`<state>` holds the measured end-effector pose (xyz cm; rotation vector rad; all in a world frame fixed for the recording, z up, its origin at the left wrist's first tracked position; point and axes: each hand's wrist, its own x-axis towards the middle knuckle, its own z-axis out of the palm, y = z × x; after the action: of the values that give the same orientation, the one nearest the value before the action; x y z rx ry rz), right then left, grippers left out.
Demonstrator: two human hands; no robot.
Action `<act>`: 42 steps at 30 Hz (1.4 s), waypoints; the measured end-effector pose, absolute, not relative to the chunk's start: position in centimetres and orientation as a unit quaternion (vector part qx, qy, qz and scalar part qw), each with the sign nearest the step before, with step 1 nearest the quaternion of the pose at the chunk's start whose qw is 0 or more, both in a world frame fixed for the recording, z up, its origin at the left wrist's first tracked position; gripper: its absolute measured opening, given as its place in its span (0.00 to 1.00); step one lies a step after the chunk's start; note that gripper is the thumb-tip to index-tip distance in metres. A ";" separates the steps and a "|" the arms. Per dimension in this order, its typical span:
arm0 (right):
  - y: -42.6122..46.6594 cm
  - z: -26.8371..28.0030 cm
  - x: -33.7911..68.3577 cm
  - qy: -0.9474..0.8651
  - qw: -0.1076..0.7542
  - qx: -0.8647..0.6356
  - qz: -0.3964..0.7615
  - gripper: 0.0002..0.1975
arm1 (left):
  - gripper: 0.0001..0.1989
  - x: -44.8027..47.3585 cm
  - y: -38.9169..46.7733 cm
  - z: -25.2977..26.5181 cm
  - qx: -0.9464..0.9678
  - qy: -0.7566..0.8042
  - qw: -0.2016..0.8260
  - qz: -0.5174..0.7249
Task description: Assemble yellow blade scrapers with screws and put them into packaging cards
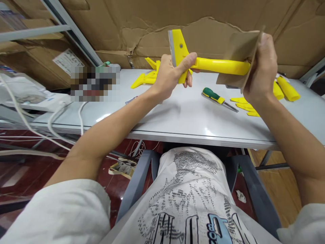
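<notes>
Holds a yellow plastic scraper (215, 65), with a silvery metal blade edge (171, 45) and a small screw (181, 45) in the head, above a glossy white surface (177, 122), head at twelve o'clock, handle stretching toward two. Grips it at twelve with the bare left hand (169, 76), fingers curled closely round the base of the head, thumb laid over the start of the handle. Clasps, at two o'clock, a thin brown cardboard piece (238, 42) in the bare right hand (264, 67), thumb near the upper edge, most fingers hidden behind; cannot tell their exact spread. Shows that piece right at the handle's far end; cannot tell contact from a slight gap. Lying on the surface at two o'clock: a screwdriver with a green and yellow grip (213, 95), metal shaft pointing to four. Scattered beside it, toward three: flat yellow plastic pieces (246, 107) and, farther out, yellow tubular parts (288, 88). Seen just behind the left hand at eleven: more yellow plastic parts (139, 81). Strung at nine: white cables (81, 118), dropping past the near edge. Backed at twelve by a large creased brown cardboard sheet (157, 39).
</notes>
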<state>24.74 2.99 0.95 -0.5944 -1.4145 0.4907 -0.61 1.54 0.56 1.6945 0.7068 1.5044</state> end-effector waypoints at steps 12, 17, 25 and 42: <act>2.1 1.7 25.0 -0.674 0.684 -0.174 0.217 0.20 | 0.22 -0.9 1.8 1.4 0.592 0.299 0.412 0.625; 1.7 1.4 25.0 -0.659 0.675 -0.213 0.253 0.28 | 0.26 -1.0 2.3 1.0 0.602 0.268 0.414 0.628; 4.0 0.2 25.4 -0.649 0.685 -0.236 0.232 0.32 | 0.33 -0.2 2.2 0.1 0.638 0.235 0.426 0.597; 0.2 1.7 26.0 -0.799 0.489 -0.342 0.072 0.48 | 0.18 -0.7 1.9 -0.7 0.693 0.298 0.381 0.535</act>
<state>26.01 0.23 1.72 -0.8318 -1.9420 0.1748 -0.65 1.87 -0.72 1.7693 0.7609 1.3648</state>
